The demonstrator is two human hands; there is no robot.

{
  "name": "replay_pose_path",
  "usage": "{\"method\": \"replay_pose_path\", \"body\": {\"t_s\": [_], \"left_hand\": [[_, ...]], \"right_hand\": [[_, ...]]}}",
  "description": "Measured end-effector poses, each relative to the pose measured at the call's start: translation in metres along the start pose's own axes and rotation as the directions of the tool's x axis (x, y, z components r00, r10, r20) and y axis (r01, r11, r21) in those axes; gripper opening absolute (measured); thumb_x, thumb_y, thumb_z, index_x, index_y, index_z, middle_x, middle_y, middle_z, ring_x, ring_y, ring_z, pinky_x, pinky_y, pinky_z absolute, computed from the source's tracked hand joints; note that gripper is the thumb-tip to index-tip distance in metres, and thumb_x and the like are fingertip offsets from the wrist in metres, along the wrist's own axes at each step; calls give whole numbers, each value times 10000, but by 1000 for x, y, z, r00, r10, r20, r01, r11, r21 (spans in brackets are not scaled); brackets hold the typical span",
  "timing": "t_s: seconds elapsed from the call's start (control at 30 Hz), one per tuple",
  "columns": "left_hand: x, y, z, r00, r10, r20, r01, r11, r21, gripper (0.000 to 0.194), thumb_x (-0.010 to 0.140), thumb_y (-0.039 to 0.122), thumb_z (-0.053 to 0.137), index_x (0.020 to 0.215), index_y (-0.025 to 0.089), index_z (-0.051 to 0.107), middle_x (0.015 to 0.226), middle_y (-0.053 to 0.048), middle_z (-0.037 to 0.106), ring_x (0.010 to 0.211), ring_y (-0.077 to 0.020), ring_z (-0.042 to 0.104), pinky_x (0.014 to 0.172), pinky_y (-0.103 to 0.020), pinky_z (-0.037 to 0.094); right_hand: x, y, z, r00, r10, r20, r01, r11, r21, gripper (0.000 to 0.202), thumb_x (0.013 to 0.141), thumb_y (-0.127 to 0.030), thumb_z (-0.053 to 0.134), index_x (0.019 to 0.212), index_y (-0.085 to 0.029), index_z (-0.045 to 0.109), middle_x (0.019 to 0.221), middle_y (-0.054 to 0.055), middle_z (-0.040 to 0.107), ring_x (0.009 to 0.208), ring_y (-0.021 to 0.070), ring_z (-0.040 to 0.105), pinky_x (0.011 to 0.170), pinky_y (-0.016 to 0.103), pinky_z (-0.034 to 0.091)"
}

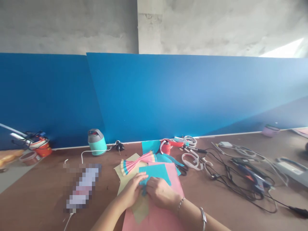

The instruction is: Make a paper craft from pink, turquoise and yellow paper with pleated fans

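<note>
A teal-blue sheet of paper (156, 171) lies on top of other sheets, right under both hands. My left hand (133, 191) is at its near left corner, fingers pinched along the edge. Curled fingers of my right hand (160, 191) grip the near edge close beside it. Between them a small bit of that edge looks bunched or folded; my fingers partly hide it. Beneath are pink paper (163, 219) and tan paper (141, 208). A pleated paper fan (138, 163) in pink, yellow and blue rests just beyond my left hand.
Behind the papers sit a red tape dispenser (166, 147), dark-handled scissors (182, 170) and another blue sheet (149, 147). Tangled cables (226, 179) spread to the right. To the left are a blurred-out phone (84, 189), a teal canister (96, 142) and keys (119, 146). A blue partition (154, 96) borders the table.
</note>
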State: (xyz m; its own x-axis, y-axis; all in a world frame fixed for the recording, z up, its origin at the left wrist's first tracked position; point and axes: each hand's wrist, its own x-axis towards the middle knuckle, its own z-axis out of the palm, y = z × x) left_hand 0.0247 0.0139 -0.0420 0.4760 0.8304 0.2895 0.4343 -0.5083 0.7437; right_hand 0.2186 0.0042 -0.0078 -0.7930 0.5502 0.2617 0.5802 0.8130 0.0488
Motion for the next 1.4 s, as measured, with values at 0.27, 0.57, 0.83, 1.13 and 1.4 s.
{"method": "replay_pose_path", "body": {"t_s": [0.27, 0.57, 0.83, 1.13, 1.4], "left_hand": [[1, 2, 1, 998, -68, 16, 68, 998, 17, 477, 805, 44, 397, 1213, 242, 545, 1370, -67, 480, 1283, -213, 418, 1069, -457, 348], [6, 22, -3, 992, -122, 13, 122, 992, 29, 342, 823, 80, 383, 1020, 218, 625, 1335, -68, 509, 1275, -201, 427, 1076, -416, 340], [7, 48, -11, 977, -209, 34, 201, 967, 155, 119, 692, 145, 595, 798, 201, 587, 1423, -102, 395, 1314, -309, 352, 1044, -474, 355], [3, 29, 12, 975, -81, -209, 157, 912, 379, 172, 715, 65, 498, 594, 187, 509, 1242, -140, 538, 1242, -333, 422, 1004, -539, 377], [2, 29, 15, 961, 25, -274, 92, 910, 404, 211, 721, 87, 475, 898, 195, 517, 1055, -118, 572, 1120, -294, 507, 917, -515, 446]], "right_hand": [[-8, 5, -6, 1000, -14, -14, 14, 999, 51, 230, 892, -132, 388, 804, -176, 596, 804, 41, 610, 737, 165, 501, 628, 286, 377], [-7, 2, -15, 963, 263, 65, -270, 950, 158, 219, 804, -106, 468, 930, -193, 625, 906, 52, 612, 862, 194, 508, 739, 311, 380], [0, 13, -8, 890, 447, 96, -439, 776, 453, 220, 737, -108, 501, 855, -205, 660, 885, 37, 619, 892, 182, 547, 794, 274, 393], [-5, 7, -7, 855, 514, 75, -475, 716, 512, 231, 724, -85, 515, 876, -220, 623, 927, 27, 589, 924, 187, 518, 810, 291, 389], [-7, 4, -2, 848, 528, 40, -478, 731, 486, 263, 729, -73, 504, 910, -232, 608, 946, 25, 570, 931, 196, 497, 814, 309, 369]]}}
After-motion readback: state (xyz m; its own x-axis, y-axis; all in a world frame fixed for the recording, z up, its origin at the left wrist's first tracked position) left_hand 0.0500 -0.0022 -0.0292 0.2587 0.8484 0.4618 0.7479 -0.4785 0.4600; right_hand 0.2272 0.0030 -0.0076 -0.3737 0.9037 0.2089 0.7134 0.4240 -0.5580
